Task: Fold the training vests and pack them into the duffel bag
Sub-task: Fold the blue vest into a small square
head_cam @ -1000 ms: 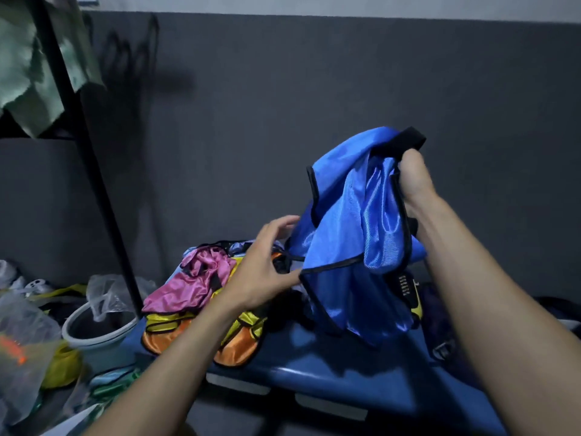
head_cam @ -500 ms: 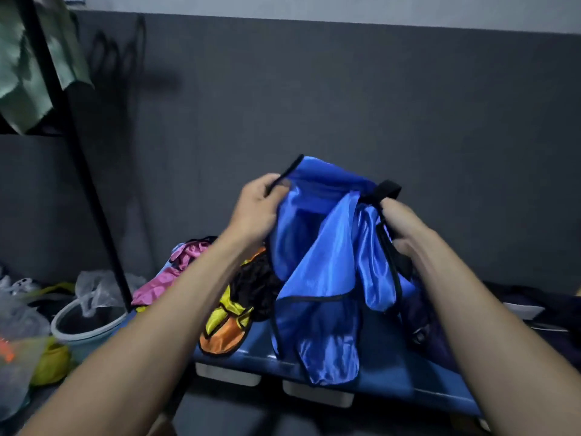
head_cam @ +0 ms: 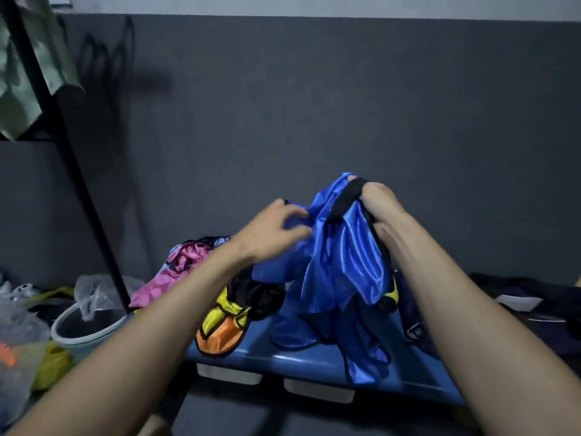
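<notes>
Above the blue counter (head_cam: 317, 361), a blue training vest (head_cam: 342, 265) hangs held up
Right hand (head_cam: 382, 206) grips its black-trimmed top; left hand (head_cam: 270, 234) fingers curl round its side fabric
</notes>
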`<action>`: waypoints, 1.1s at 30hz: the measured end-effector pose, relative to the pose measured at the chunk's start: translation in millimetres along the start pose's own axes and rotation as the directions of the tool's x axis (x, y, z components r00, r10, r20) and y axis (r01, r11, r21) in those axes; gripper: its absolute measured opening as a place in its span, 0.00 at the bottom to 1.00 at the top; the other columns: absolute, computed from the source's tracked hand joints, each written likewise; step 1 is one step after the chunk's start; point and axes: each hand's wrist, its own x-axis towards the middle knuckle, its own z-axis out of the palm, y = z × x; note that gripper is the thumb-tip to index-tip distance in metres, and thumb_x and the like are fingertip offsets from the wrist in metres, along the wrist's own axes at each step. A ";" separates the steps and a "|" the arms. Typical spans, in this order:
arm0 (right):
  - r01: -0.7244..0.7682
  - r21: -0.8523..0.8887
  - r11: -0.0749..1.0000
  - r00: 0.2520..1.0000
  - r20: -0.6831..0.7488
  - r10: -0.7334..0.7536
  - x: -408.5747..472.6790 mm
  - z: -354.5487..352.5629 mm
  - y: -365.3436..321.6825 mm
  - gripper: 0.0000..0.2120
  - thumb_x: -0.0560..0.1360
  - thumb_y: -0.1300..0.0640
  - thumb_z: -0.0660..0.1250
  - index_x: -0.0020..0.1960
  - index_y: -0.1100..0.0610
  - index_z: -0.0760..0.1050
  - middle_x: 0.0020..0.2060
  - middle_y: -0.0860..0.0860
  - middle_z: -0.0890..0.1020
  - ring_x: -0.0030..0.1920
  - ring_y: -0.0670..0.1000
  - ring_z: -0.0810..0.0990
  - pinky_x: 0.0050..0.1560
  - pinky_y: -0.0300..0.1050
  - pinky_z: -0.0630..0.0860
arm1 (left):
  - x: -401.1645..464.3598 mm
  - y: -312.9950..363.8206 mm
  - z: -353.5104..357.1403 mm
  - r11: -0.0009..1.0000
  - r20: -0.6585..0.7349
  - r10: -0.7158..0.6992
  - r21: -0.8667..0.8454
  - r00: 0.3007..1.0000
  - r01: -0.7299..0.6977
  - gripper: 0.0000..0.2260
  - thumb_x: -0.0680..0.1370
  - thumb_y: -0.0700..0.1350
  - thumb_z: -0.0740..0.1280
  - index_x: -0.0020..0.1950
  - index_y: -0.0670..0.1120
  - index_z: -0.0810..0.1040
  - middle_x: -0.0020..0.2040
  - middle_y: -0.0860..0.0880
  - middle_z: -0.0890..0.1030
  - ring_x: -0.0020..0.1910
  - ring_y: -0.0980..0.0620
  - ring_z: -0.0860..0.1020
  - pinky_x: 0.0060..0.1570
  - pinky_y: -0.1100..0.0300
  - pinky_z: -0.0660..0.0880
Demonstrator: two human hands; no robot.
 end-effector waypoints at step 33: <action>0.658 -0.576 0.485 0.753 0.500 -0.427 0.7 -62.5 -61.2 0.08 0.78 0.66 0.62 0.40 0.64 0.73 0.29 0.51 0.72 0.30 0.48 0.67 0.30 0.42 0.64 | -26.7 -67.0 -39.0 0.982 0.379 -0.181 0.017 0.908 0.189 0.12 0.74 0.45 0.78 0.56 0.53 0.82 0.67 0.59 0.74 0.69 0.58 0.71 0.59 0.75 0.65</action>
